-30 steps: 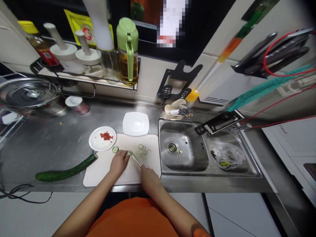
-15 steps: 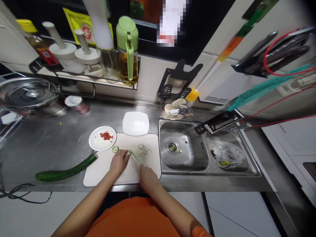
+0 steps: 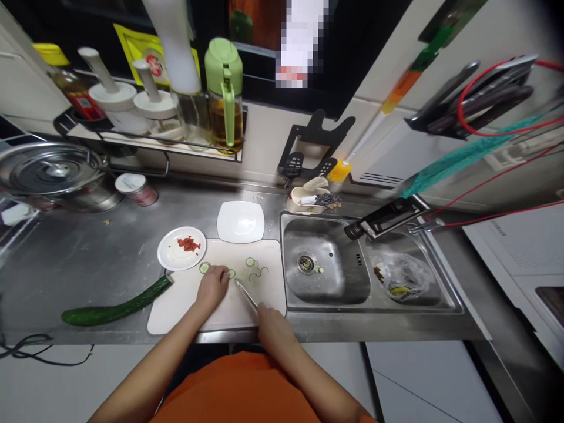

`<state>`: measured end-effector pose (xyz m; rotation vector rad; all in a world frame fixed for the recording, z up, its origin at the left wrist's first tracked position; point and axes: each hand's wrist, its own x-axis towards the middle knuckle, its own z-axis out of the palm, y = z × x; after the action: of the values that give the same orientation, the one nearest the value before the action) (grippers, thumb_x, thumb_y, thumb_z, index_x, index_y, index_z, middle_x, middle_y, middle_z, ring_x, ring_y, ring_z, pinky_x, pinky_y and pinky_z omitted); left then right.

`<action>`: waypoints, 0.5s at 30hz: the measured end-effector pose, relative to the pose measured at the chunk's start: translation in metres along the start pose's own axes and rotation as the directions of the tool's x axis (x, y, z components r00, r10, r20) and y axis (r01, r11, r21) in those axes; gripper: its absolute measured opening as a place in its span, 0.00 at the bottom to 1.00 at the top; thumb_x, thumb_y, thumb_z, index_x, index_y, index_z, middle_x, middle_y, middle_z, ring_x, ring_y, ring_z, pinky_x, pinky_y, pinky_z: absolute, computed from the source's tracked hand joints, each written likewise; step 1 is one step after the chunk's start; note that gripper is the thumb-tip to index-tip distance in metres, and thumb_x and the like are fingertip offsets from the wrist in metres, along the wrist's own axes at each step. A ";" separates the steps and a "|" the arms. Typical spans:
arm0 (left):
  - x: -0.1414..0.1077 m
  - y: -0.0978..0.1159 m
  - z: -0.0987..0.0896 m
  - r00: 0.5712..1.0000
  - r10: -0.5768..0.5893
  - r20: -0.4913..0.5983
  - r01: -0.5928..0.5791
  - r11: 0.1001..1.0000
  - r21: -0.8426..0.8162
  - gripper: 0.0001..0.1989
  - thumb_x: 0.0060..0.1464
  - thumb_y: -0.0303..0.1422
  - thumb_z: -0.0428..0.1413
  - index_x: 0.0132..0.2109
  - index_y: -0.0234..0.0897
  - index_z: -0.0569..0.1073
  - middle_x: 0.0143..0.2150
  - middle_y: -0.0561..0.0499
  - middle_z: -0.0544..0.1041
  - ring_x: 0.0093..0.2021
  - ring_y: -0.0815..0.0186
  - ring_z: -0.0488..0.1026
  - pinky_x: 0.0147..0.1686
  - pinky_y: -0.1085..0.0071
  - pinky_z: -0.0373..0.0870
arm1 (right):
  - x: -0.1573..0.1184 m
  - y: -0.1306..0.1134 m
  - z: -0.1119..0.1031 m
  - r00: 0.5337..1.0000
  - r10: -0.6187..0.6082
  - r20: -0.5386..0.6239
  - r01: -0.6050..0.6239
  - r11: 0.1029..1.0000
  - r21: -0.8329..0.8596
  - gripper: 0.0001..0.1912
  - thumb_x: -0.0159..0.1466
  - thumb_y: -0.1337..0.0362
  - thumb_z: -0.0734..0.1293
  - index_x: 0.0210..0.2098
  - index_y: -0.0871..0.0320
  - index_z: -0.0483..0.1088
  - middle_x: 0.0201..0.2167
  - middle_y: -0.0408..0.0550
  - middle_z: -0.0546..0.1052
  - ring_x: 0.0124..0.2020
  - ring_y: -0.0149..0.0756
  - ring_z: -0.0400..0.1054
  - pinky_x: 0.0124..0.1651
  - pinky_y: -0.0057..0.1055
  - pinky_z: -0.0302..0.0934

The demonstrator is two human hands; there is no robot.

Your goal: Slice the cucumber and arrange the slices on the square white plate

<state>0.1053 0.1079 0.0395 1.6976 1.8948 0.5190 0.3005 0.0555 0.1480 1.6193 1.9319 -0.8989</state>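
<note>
On the pale cutting board [image 3: 185,299], my left hand [image 3: 212,286] has its fingers curled together, fingertips at the edge of a thin cucumber slice [image 3: 232,274]. My right hand [image 3: 275,328] is wrapped round the handle of a small knife [image 3: 247,294]. Its blade points up and left, the tip just below that slice and apart from it. Another cucumber slice [image 3: 205,268] lies left of my left fingers. Several curved strips of green peel [image 3: 263,271] and a round slice [image 3: 250,262] lie at the board's upper right.
A long cucumber [image 3: 117,311] rests left of the board, its cut end touching the corner. Behind are a plate [image 3: 164,249] with chopped red bits and a square white dish [image 3: 240,220]. The steel sink [image 3: 328,302] borders the right; a lidded pot [image 3: 94,197] stands far left.
My right hand has drawn the knife down and right, away from the slice at my left fingertips. My left hand has barely moved; the whole view shifts slightly.
</note>
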 end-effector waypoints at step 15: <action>-0.004 -0.014 -0.051 0.973 -0.225 -0.057 0.221 0.972 -0.075 0.10 0.52 0.39 0.50 0.34 0.39 0.74 0.29 0.54 0.77 0.29 0.67 0.71 0.32 0.74 0.62 | 0.002 0.007 0.002 1.000 0.016 0.010 -0.016 1.000 0.016 0.18 0.62 0.78 0.54 0.49 0.60 0.63 0.39 0.58 0.75 0.44 0.43 0.71 0.39 0.32 0.63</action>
<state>0.0631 0.1054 0.0711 1.4170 2.0580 0.5485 0.3070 0.0557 0.1442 1.6346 1.9072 -0.9167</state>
